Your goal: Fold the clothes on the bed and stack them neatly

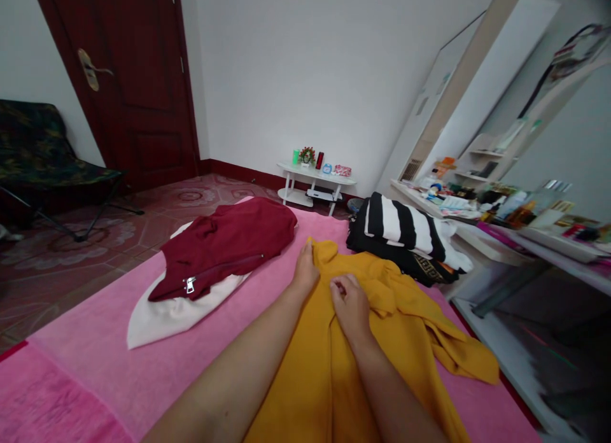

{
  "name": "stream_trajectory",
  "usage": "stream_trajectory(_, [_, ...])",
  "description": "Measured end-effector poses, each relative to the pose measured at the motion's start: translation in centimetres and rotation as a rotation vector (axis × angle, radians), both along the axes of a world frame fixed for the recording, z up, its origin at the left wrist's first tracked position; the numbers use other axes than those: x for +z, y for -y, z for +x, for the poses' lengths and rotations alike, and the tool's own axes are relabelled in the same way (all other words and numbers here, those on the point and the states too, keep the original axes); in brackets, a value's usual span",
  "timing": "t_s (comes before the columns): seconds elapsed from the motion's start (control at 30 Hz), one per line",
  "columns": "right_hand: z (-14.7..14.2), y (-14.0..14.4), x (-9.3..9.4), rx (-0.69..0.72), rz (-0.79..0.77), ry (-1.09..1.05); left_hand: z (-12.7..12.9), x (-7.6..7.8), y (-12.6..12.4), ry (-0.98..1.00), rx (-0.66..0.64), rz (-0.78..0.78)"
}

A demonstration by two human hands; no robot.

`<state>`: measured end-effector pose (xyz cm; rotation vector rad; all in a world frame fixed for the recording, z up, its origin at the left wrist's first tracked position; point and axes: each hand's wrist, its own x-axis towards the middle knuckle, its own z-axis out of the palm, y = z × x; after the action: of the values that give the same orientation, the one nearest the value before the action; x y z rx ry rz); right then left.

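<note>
A mustard-yellow long-sleeved garment point(305, 379) lies spread on the pink bed cover, one sleeve stretched out to the right. At its upper left edge, by the collar, my left hand point(305, 270) is closed on the fabric. My right hand point(352, 306) rests over the upper middle of the garment with its fingers curled in; whether cloth is between them is hidden. Left of the yellow garment lies a dark red garment point(229, 242) with a zipper, on top of a white garment point(191, 319).
Behind on the right sits a stack of folded clothes with a black-and-white striped garment point(401, 225) on top. A cluttered dressing table point(496, 242) stands beside the bed point(86, 347). Beyond are a small white table point(310, 170), a camouflage chair point(38, 144) and a dark red door point(133, 80).
</note>
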<state>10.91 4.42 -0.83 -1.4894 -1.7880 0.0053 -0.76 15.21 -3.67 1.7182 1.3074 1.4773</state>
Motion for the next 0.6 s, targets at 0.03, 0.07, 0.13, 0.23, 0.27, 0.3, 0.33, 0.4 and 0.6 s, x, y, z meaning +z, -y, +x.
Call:
stream_trajectory(0.03, [0.0, -0.1, 0.2, -0.021, 0.040, 0.010, -0.1, -0.1, 0.0, -0.028, 0.008, 0.003])
stream_trajectory(0.07, [0.1, -0.3, 0.4, -0.047, 0.074, 0.029, -0.1, -0.2, 0.1, -0.055, 0.014, 0.004])
stream_trajectory(0.13, [0.6, -1.3, 0.9, -0.118, 0.094, 0.088, 0.0, -0.2, 0.1, -0.101, 0.017, 0.004])
stream_trajectory(0.23, [1.9, -4.1, 1.9, -0.242, -0.061, 0.175, 0.2, -0.1, 0.2, -0.172, 0.013, 0.003])
stream_trajectory(0.27, [2.4, -5.3, 2.2, -0.275, -0.169, 0.194, 0.2, -0.1, 0.2, -0.194, 0.013, 0.002])
stream_trajectory(0.3, [2.9, -6.3, 2.5, -0.295, -0.289, 0.207, 0.3, -0.1, 0.2, -0.215, 0.013, 0.000])
stream_trajectory(0.33, [3.4, -7.3, 2.8, -0.302, -0.399, 0.214, 0.2, -0.1, 0.2, -0.237, 0.012, -0.002])
stream_trajectory(0.4, [4.0, -8.6, 3.3, -0.295, -0.545, 0.218, 0.2, 0.0, 0.2, -0.282, 0.006, -0.007])
stream_trajectory(0.6, [5.0, -8.1, 4.0, -0.402, -0.463, 0.188, 0.2, 0.5, 0.9, -0.447, -0.051, -0.014])
